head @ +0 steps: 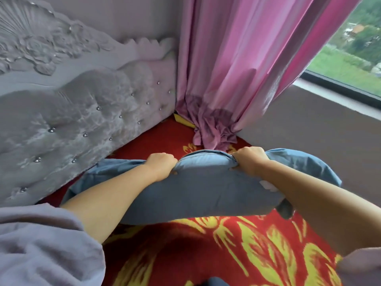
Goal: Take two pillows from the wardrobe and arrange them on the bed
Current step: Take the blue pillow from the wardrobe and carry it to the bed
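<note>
At the centre of the head camera's view, a blue pillow is gripped by a person's two bare hands above a bed covered in a red bedspread with a yellow leaf pattern. The left hand, at about 10 o'clock from the pillow's middle, is clenched into a fist, bunching the fabric along the pillow's far edge. The right hand, at about 1 o'clock, is likewise closed tight on the same far edge, its fingers curled into the cloth. Between the two fists the pillow's edge humps upward; its ends droop outward to 9 o'clock and 3 o'clock. Both forearms reach in from the bottom of the view, bare below loose lilac sleeves.

At 10 o'clock stands a pale lilac headboard, tufted with shiny studs and carved above. At 12 o'clock hangs a pink curtain, its hem crumpled on the bed just beyond the pillow. At 2 o'clock a window shows greenery outside.
</note>
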A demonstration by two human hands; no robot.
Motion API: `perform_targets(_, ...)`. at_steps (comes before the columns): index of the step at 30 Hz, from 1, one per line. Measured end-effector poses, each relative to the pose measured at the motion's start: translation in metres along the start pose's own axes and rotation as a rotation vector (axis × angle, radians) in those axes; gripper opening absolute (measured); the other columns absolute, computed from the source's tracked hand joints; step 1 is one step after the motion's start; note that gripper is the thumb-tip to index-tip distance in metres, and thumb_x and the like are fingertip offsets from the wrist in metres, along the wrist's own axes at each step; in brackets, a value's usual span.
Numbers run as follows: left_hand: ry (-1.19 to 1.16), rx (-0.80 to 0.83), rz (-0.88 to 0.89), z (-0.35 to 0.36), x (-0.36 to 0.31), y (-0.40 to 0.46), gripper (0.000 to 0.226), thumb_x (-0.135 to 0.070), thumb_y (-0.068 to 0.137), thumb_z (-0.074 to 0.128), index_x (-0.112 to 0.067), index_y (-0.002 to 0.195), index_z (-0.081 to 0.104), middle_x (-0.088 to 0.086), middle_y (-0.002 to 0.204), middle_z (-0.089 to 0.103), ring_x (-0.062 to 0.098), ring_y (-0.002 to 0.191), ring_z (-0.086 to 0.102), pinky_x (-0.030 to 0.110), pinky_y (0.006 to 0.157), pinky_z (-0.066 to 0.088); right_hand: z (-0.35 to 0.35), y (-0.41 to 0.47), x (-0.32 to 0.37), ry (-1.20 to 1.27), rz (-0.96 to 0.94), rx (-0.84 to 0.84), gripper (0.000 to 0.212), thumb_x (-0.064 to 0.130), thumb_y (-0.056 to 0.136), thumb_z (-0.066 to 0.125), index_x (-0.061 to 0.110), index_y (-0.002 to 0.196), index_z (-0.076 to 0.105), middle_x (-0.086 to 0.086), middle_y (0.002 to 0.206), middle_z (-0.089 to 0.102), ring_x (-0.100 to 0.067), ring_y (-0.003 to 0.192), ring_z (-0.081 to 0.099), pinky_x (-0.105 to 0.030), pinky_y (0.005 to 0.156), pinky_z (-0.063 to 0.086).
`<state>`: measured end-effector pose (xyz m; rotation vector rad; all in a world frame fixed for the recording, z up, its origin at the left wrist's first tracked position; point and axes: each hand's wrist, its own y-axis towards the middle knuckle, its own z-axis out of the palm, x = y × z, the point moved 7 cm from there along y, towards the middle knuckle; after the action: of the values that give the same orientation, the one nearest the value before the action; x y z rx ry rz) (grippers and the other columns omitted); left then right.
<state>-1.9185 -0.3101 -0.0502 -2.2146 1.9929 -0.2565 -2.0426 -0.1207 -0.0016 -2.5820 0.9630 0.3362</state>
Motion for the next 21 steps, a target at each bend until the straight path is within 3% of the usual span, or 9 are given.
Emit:
perform_targets(6, -0.093, 0.089, -0.189, 0.005, -0.007, 0.057, 0.025, -0.037, 0.091, 0.054, -0.018, 0.105, 0.061, 0.006, 0.110, 0.067, 0.030, 0.103, 0.062, 0.038, 0.078, 0.048, 0.016, 0.071, -0.045, 0.002, -0.161, -0.031, 0.033, 0.050, 0.085, 0.056, 0.030, 0.110, 0.063, 0.002, 0.109, 0.070, -0.025, 0.101, 0.065, -0.031, 0.070, 0.045)
perform_targets(10, -0.138, 0.034, -0.216, -0.008, -0.010, 0.071, 0.032, -0.043, 0.091, 0.053, -0.019, 0.110, 0.060, 0.005, 0.113, 0.066, 0.031, 0.106, 0.061, 0.041, 0.081, 0.048, 0.008, 0.095, -0.065, -0.001, -0.216, -0.081, 0.030, 0.051, 0.086, 0.056, 0.033, 0.109, 0.060, 0.003, 0.108, 0.069, -0.024, 0.101, 0.065, -0.031, 0.068, 0.043)
perform_targets(14, -0.169, 0.066, -0.278, -0.004, 0.018, 0.066, 0.038, -0.045, 0.091, 0.054, -0.015, 0.113, 0.060, 0.006, 0.118, 0.064, 0.031, 0.110, 0.059, 0.042, 0.086, 0.048, -0.019, 0.117, -0.043, -0.047, -0.273, -0.113, 0.030, 0.053, 0.085, 0.055, 0.033, 0.108, 0.062, 0.003, 0.103, 0.069, -0.024, 0.098, 0.065, -0.029, 0.064, 0.039)
perform_targets(21, -0.219, 0.078, -0.295, -0.006, 0.103, 0.080, 0.046, -0.050, 0.088, 0.057, -0.013, 0.115, 0.058, 0.011, 0.123, 0.061, 0.032, 0.114, 0.058, 0.040, 0.089, 0.047, -0.069, 0.180, -0.002, -0.083, -0.232, -0.056, 0.035, 0.055, 0.084, 0.059, 0.027, 0.105, 0.062, 0.000, 0.109, 0.067, -0.026, 0.104, 0.063, -0.032, 0.073, 0.046)
